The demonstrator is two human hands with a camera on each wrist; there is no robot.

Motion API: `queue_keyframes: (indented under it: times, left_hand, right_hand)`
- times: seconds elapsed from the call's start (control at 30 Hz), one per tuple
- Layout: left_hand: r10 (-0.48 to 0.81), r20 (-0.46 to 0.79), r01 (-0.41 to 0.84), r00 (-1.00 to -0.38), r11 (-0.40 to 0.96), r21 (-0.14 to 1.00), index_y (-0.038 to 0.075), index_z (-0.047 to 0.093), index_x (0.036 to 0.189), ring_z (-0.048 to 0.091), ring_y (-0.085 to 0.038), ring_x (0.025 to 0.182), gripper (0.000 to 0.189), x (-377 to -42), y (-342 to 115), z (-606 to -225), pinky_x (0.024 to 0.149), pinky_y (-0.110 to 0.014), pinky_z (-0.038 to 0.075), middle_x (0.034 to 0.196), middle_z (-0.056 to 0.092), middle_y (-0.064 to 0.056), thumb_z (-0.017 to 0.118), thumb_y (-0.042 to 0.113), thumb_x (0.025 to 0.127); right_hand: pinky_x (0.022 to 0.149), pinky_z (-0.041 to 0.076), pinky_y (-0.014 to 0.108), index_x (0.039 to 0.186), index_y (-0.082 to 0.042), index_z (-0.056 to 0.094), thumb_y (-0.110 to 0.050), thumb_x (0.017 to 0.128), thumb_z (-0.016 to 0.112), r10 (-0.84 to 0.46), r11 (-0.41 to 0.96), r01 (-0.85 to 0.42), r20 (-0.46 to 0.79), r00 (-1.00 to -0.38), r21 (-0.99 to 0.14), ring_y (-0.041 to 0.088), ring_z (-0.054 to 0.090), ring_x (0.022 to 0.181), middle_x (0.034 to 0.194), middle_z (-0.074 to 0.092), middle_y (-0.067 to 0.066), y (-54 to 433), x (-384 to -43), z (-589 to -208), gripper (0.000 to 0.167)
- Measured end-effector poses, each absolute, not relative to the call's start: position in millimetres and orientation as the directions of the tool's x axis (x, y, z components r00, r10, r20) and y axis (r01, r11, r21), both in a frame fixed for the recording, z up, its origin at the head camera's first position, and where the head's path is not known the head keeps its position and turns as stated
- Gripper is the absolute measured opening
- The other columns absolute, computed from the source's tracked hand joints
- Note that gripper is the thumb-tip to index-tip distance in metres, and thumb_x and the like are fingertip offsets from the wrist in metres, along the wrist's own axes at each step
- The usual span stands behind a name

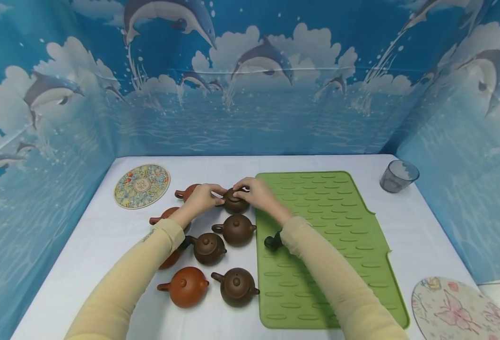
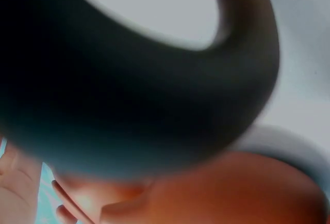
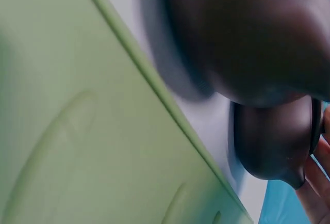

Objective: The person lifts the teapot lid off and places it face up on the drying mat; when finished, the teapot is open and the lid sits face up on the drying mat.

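Observation:
A dark brown teapot (image 1: 236, 206) stands at the far end of a group of small teapots, both hands on it. My left hand (image 1: 201, 200) pinches its handle side from the left; in the left wrist view only an edge of that hand (image 2: 18, 185) shows. My right hand (image 1: 257, 192) comes from the right, its thumb and fingertips gripping at the lid knob. In the right wrist view, fingers (image 3: 314, 182) lie beside the spout of the far teapot (image 3: 273, 141). The fingers partly hide the lid.
Several more dark brown teapots (image 1: 236, 287) and reddish-orange teapots (image 1: 189, 288) stand nearer and to the left. Right of them lies a green ridged mat (image 1: 318, 212). A grey glass (image 1: 396, 177) stands far right. Round patterned mats lie far left (image 1: 141, 186) and near right (image 1: 458, 311).

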State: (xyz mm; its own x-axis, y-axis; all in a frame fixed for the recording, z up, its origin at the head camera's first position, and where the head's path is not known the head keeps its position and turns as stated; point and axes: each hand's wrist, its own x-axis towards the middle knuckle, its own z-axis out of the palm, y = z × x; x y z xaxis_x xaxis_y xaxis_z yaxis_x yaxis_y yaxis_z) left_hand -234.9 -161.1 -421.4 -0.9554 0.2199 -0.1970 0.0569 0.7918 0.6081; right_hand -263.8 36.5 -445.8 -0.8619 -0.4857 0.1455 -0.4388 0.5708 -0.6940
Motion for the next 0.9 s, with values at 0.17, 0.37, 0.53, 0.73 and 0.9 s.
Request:
queue_keyframes:
  times: [0.17,0.37,0.53,0.73,0.9]
  left_hand:
    - [0.212,-0.202,0.049,-0.956,0.795,0.604,0.011,0.069,0.123,0.068,-0.026,0.107,0.033,-236.8,-159.7,-423.5,0.085,-0.038,0.057,0.125,0.068,-0.009,0.072,0.015,0.091]
    - [0.215,-0.192,0.062,-0.958,0.804,0.592,0.011,0.069,0.124,0.067,-0.027,0.107,0.033,-238.2,-159.5,-423.1,0.086,-0.038,0.056,0.124,0.068,-0.01,0.072,0.014,0.09]
    - [0.216,-0.193,0.063,-0.957,0.805,0.59,0.012,0.069,0.124,0.067,-0.027,0.107,0.034,-237.5,-160.2,-421.9,0.085,-0.038,0.056,0.124,0.069,-0.01,0.072,0.014,0.09]
    - [0.221,-0.201,0.06,-0.954,0.8,0.597,0.012,0.068,0.126,0.066,-0.026,0.109,0.035,-237.2,-159.8,-422.0,0.087,-0.038,0.056,0.125,0.068,-0.009,0.072,0.014,0.091]
    - [0.222,-0.207,0.056,-0.953,0.798,0.6,0.012,0.067,0.126,0.066,-0.027,0.111,0.036,-237.8,-160.1,-422.1,0.089,-0.039,0.055,0.126,0.067,-0.009,0.071,0.013,0.091]
  right_hand:
    - [0.098,0.053,0.039,0.111,-0.003,0.073,-0.018,0.093,0.07,-0.402,0.448,-0.278,0.087,-0.912,-0.85,0.029,0.065,0.113,0.116,0.071,0.015,41.3,-261.2,-445.2,0.024]
    - [0.096,0.053,0.035,0.117,-0.003,0.07,-0.023,0.093,0.069,-0.273,0.22,-0.001,-0.06,-0.96,-0.976,0.019,0.067,0.104,0.118,0.069,0.013,55.1,-261.1,-444.4,0.031]
    - [0.094,0.055,0.028,0.128,0.011,0.052,-0.008,0.101,0.053,-0.276,-0.14,0.212,-0.168,-0.947,-0.967,0.009,0.066,0.093,0.114,0.063,0.013,74.5,-263.4,-445.9,0.033]
    - [0.098,0.052,0.026,0.148,0.007,0.031,-0.012,0.108,0.035,-0.304,-0.322,0.327,-0.23,-0.924,-0.888,0.011,0.067,0.094,0.118,0.056,0.009,109.7,-267.6,-447.0,0.045]
    - [0.104,0.047,0.027,0.153,0.003,0.023,-0.021,0.109,0.036,-0.264,-0.244,0.32,-0.255,-0.93,-0.916,0.008,0.064,0.1,0.137,0.048,0.02,135.0,-269.0,-451.1,0.053]
